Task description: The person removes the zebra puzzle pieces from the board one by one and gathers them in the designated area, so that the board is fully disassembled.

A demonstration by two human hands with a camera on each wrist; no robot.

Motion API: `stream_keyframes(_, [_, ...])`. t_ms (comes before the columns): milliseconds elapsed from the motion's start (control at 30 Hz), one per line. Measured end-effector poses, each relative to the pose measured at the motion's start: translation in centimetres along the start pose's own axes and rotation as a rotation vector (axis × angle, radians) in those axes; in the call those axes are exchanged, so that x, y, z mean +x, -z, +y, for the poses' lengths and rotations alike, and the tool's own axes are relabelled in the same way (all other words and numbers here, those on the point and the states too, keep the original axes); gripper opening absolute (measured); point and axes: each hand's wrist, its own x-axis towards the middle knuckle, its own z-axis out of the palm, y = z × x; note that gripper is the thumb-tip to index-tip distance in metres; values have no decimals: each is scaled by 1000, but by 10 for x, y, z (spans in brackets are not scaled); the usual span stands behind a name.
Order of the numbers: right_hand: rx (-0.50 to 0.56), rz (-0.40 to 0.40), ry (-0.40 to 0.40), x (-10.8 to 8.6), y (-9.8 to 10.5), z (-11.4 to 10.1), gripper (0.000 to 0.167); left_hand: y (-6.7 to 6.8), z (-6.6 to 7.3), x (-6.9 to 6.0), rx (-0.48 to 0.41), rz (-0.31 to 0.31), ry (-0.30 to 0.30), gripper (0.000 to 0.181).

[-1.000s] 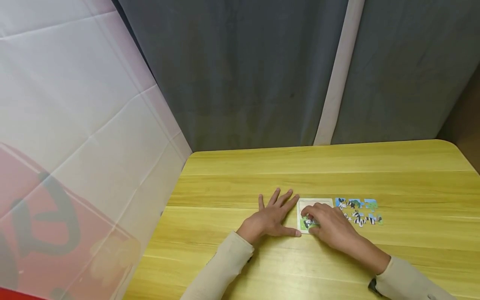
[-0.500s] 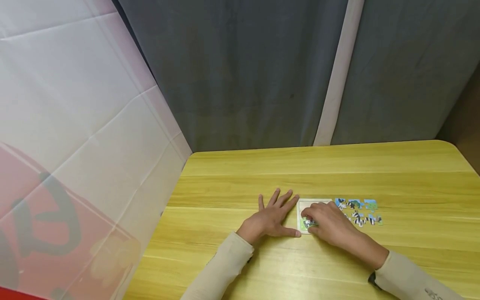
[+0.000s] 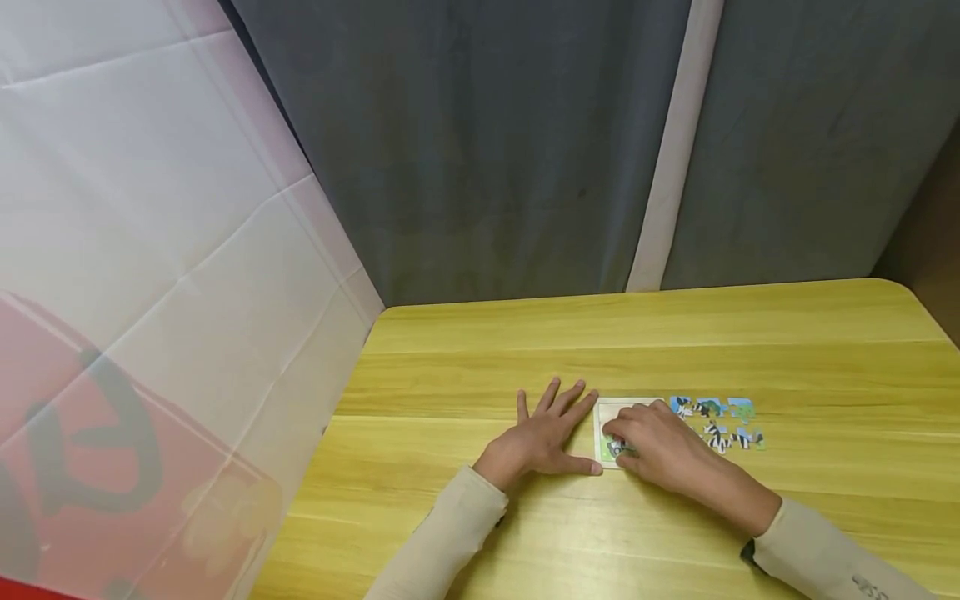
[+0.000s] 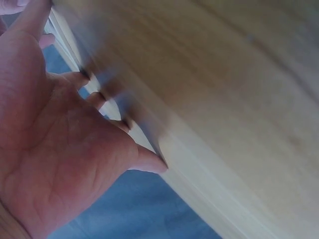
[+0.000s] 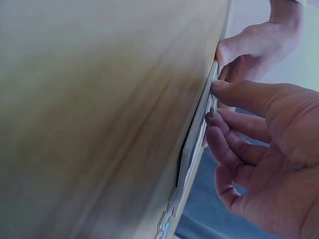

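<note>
In the head view a small white-rimmed puzzle board [image 3: 597, 433] lies flat on the table, green printed pieces [image 3: 607, 450] in its lower left part. My left hand [image 3: 536, 437], fingers spread, rests on the table, with thumb and index tips at the board's left corners. My right hand [image 3: 663, 446] is over the board; the right wrist view shows its thumb and fingers [image 5: 264, 144] pinching a small piece [image 5: 214, 107] at the board. Fingers hide much of that piece. Spread fingers of the left hand [image 4: 65, 129] also show in the left wrist view.
Several loose zebra-and-tree puzzle pieces [image 3: 717, 437] lie in two rows on the wooden table [image 3: 465, 350], just right of the board. A grey curtain [image 3: 487, 167] hangs behind the table's far edge, and a pale printed sheet [image 3: 187, 208] stands at the left.
My right hand has shifted only slightly over the board, and one loose piece beside it is now hidden. The left hand has stayed where it was.
</note>
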Motion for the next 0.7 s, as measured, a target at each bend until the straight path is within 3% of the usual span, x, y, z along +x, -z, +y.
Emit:
stream_keyframes(300, [8,9,9,0,-1,5,37,-1,0,1,-2,2,-9,109])
stream_keyframes(700, [98,16,19,-7,7,17,33,-2,-2,1,-11,5,1,111])
